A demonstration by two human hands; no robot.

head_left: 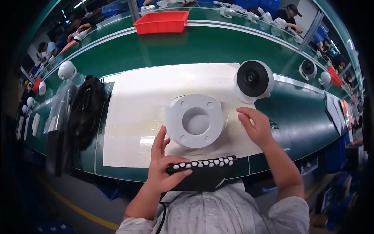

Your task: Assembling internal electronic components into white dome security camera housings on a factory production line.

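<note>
- Gripping a black strip dotted with two rows of white ovals (206,162), the left hand (159,171) pinches its left end between thumb and fingers, at the near edge of the bench.
- Hovering to the right, the right hand (257,126) has its fingers curled and their tips close together, apart from everything nearby; I cannot tell whether something small is pinched there.
- Lying mid-bench between the hands, the white rounded plastic casing with a deep round well (196,121) rests on a large off-white sheet (128,101), its well facing up. The left hand's raised fingertips come very near its left edge.
- Judging progress: the casing is already set with its ring of four small circles exposed, but whether these are fitted pads or bare recesses cannot be told. Many ovals remain on the strip, so work with them seems unfinished.
- Standing at the sheet's far right, a white ball-shaped camera with a black round face (252,79) looks assembled outwardly; neither hand touches it.
</note>
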